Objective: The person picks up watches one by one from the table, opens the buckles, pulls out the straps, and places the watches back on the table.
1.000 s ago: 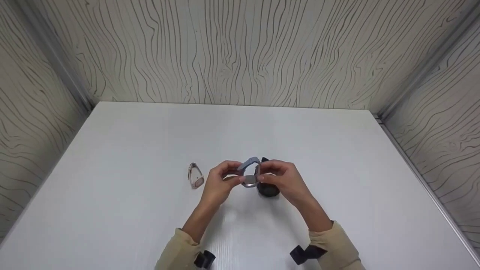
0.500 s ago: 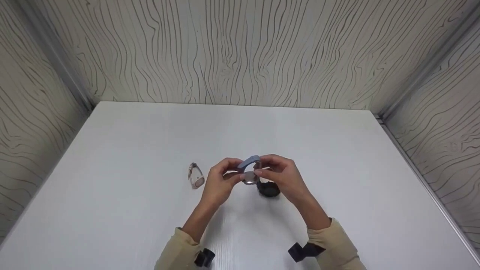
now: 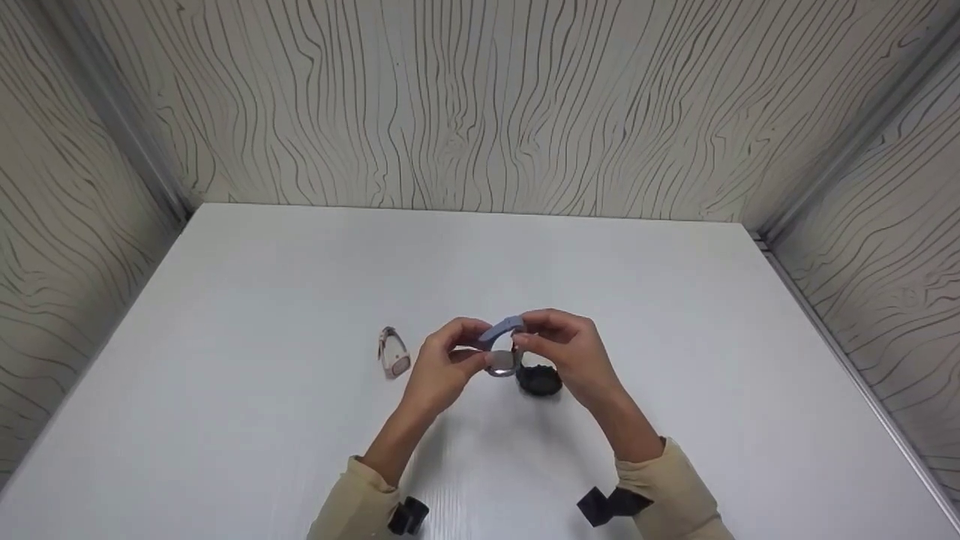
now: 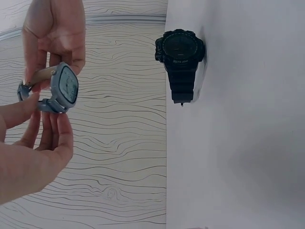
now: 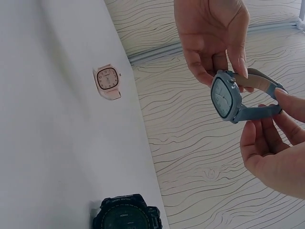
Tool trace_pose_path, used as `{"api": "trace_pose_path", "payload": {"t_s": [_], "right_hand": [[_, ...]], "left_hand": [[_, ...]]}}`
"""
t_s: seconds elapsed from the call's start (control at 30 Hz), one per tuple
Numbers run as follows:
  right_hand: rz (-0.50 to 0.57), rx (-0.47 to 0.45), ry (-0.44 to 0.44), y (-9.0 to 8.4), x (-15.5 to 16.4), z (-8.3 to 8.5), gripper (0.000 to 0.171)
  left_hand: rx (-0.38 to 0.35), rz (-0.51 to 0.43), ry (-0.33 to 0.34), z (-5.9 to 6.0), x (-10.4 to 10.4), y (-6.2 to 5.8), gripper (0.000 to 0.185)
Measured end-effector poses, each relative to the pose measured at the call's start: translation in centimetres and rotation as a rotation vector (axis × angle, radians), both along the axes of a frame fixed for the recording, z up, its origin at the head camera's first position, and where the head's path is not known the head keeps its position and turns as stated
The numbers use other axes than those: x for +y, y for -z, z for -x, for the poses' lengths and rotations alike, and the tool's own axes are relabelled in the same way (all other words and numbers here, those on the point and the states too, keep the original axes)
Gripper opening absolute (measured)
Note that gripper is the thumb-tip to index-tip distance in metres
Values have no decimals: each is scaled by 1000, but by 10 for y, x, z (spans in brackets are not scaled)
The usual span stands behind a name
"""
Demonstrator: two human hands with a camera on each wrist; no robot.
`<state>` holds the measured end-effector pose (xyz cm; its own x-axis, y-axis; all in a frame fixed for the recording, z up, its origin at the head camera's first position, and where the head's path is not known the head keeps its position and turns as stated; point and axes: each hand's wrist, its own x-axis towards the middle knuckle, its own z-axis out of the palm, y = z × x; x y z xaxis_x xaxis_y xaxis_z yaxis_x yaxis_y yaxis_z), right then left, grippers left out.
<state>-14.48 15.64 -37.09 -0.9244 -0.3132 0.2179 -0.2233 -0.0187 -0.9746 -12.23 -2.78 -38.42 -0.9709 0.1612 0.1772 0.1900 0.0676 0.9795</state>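
Moved since one second ago: right hand [image 3: 574, 352], its thumb now higher, at the strap rather than beside the case. Reference for all places: black watch [image 3: 540, 381], one, on the worktop [image 3: 225, 375], dial showing.

Blue watch [image 5: 223, 98], one; rounded-square dial, strap bent into a loop. Held clear of the worktop, just left of the black watch in the head view.

Left hand [image 3: 437, 367], left of the black watch: grip drawn in, pinching the blue watch near its case.

Right hand, beyond and right of the black watch: grip equally narrow, thumb and fingers pinching the blue strap.

Pink watch [image 5: 107, 78], one; numbered dial, lying on the worktop, well left of the black watch.

Wood-grain panel [image 3: 450, 105], upright, beyond the black watch.
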Motion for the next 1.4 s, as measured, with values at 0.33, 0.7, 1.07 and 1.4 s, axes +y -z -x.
{"api": "trace_pose_path", "payload": {"t_s": [0.33, 0.7, 1.07, 1.4], "right_hand": [[-9, 15, -6, 0, 0, -2, 23], [-16, 24, -55, -3, 0, -1, 24], [-41, 46, -54, -8, -1, -3, 26], [-15, 80, -71, -9, -3, -5, 20]], "left_hand": [[57, 16, -16, 0, 4, 0, 27], [82, 19, -32, -2, 5, -4, 22], [91, 55, -47, -4, 5, -5, 23], [141, 45, -34, -4, 7, -5, 23]]}}
